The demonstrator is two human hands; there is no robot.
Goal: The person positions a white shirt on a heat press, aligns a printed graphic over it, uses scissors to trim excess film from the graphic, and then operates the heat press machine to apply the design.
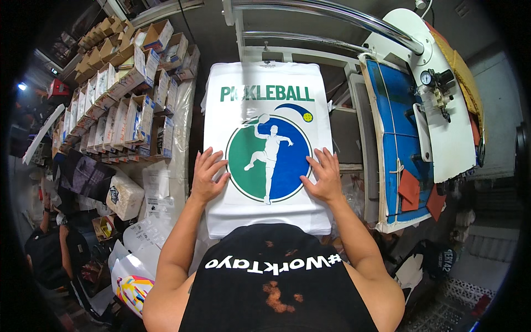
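A white T-shirt (pixel 265 213) lies flat before me, its collar at the far end, seemingly on top of a stack of white shirts. On its front is a print with green lettering and a round green-and-blue emblem (pixel 244 162) of a white player figure. A glossy, film-like sheen crosses the upper print. My left hand (pixel 208 176) rests palm down at the emblem's left edge, thumb and fingers spread. At the right edge my right hand (pixel 323 176) mirrors it, fingertips touching the print. Neither hand grips anything.
To the right stands a heat press (pixel 448 141) with a pressure gauge and a blue pad (pixel 406 145). Metal rails (pixel 307 37) cross beyond the shirt. Cardboard bins (pixel 112 87) fill the left side. Plastic bags (pixel 141 245) lie near my left arm; another person (pixel 56 249) is at far left.
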